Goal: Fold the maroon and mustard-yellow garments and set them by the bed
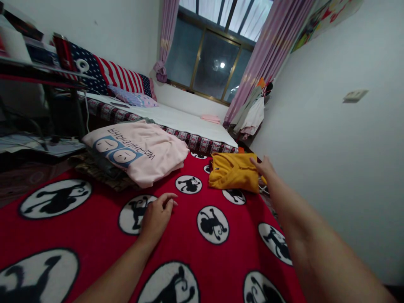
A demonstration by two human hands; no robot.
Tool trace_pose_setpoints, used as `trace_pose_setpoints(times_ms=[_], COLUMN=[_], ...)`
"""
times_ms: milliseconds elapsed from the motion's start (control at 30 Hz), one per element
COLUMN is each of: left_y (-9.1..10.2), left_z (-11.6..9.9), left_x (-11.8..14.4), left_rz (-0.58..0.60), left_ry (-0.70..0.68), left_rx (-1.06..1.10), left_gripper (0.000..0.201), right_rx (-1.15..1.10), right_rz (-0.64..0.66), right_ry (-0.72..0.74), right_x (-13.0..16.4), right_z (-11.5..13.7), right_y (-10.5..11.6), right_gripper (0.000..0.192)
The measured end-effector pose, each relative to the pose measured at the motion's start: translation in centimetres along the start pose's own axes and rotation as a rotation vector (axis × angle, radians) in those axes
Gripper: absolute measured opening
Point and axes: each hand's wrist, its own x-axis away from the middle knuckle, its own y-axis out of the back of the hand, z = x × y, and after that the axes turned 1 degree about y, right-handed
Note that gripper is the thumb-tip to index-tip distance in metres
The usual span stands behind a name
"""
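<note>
My left hand [159, 216] is over the red blanket [183, 225] with its white ovals and black monkey figures. Its fingers are loosely curled and apart, with nothing between them. At the far right end of the blanket lies a folded yellow garment [233, 170], neatly squared. My right hand [265, 167] reaches to its right edge, fingers stretched onto the cloth; whether they grip it is not clear. Left of it, a pale pink sweatshirt [160, 151] with a blue print rests on a heap of darker folded clothes [104, 170].
Behind the blanket stands a bed with a white sheet [186, 120] and a star-and-stripe cushion [120, 75]. A cluttered desk [47, 73] holding a red flask [63, 52] is at the left. Clothes [254, 115] hang by the purple curtain [265, 50]; a white wall runs along the right.
</note>
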Motion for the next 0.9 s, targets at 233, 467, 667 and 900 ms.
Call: trace_pose_setpoints(times_ms=[233,467,667,900], left_y=[0.2,0.2,-0.1,-1.8], left_z=[-0.6,-0.3,-0.6,-1.9], left_x=[0.3,0.0,0.8,5.7], left_rz=[0.048,0.056,0.1,0.079], left_ry=[0.001,-0.038,-0.224,-0.398], left_rx=[-0.167,-0.197,-0.447,-0.912], left_gripper=[0.026,0.025,0.025,0.043], right_rx=[0.489,0.395,0.283,0.26], right_rz=[0.284,0.453,0.615,0.519], right_ry=[0.232,0.278,0.305,0.274], right_x=[9.4,17.5,25.1,29.7], right_z=[-1.6,3.9,7.3,7.7], right_y=[-8.0,-8.9,-6.6,-4.1], right_gripper=[0.068,0.072,0.069,0.063])
